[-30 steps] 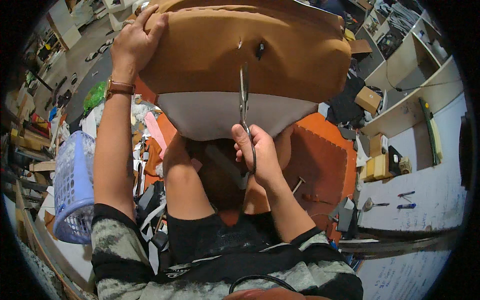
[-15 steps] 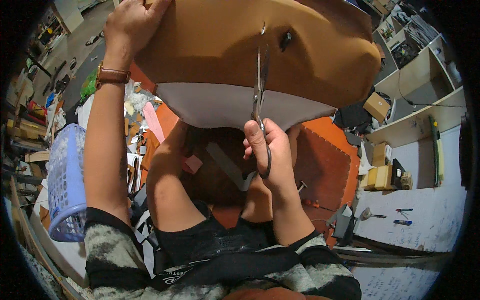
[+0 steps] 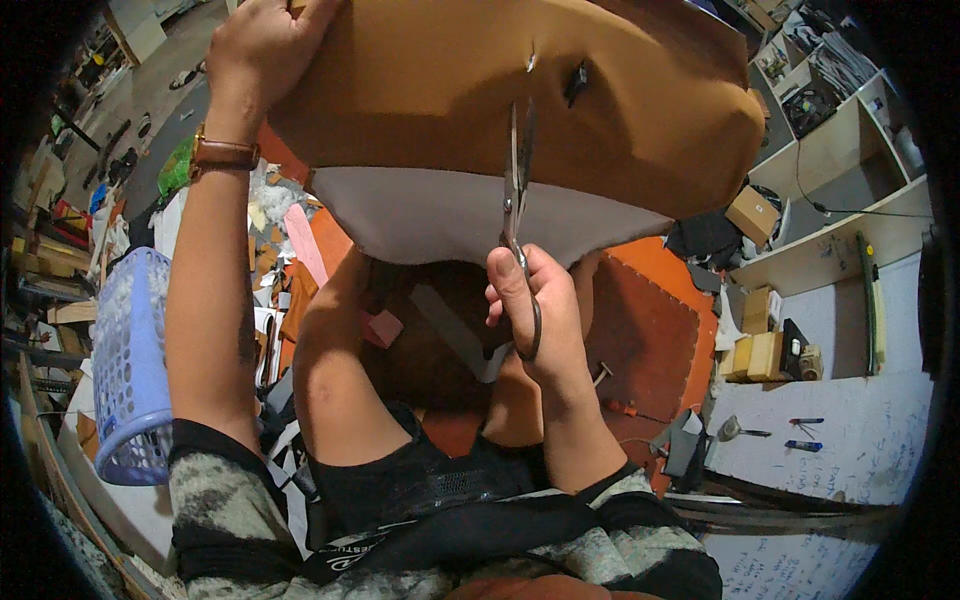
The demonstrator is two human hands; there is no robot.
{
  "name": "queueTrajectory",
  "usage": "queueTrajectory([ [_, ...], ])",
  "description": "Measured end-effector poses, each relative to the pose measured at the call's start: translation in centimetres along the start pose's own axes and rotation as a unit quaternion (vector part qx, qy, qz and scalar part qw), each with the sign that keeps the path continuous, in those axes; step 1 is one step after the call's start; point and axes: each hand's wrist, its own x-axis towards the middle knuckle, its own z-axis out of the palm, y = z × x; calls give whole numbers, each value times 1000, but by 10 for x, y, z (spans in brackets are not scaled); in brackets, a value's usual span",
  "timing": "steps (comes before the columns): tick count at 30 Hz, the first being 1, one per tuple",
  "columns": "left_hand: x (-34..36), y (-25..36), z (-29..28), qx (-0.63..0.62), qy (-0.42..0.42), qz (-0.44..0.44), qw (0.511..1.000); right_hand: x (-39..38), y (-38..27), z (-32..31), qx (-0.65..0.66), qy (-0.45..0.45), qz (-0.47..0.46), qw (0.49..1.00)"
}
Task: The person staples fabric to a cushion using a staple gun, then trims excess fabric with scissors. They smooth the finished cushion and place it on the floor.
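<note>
A large sheet of tan leather-like material (image 3: 420, 110) hangs across the upper middle, with a pale grey backing (image 3: 440, 210) below it. Through it show a small bright slit and a dark hole (image 3: 577, 84). My left hand (image 3: 265, 50) grips its upper left edge, the fingertips hidden behind or beyond the picture. A pair of metal scissors (image 3: 517, 180) is in my right hand (image 3: 545, 310), thumb and fingers in the handles. The blades point up over the tan material, slightly parted, their tips below the slit. Whether they touch it I cannot tell.
A blue plastic basket (image 3: 130, 370) with whitish stuffing stands at left. Scraps litter the floor beside a pink strip (image 3: 305, 245). A hammer (image 3: 602, 374) lies on the red-brown mat (image 3: 645, 330). Shelves (image 3: 860, 220) and a white board (image 3: 760, 480) with pens are at right.
The scissors' tips have shifted slightly left and down, a little farther from the slit. The sheet has moved slightly to the right; both hands keep their holds.
</note>
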Motion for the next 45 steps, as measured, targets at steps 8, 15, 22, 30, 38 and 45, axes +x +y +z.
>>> queueTrajectory([
  [8, -2, 3, -4, -1, -12, -19, 1000, -2, 1, -3, -13, 4, 5, 1000],
  [15, -2, 3, -4, -24, -11, -18, 999, -2, -2, -4, -12, 16, 0, 1000],
  [22, -6, 5, -6, -32, -12, -16, 999, -3, -4, -7, -17, 12, 4, 1000],
  [30, -6, 4, -8, -19, -26, -27, 999, -5, -4, -5, -2, 39, -12, 999],
  [38, -7, 5, -7, -21, -14, -23, 999, -3, -3, -3, 3, 40, -10, 999],
  [45, -7, 1, -6, -12, -15, -20, 1000, -3, -4, 2, 14, 45, 1, 999],
])
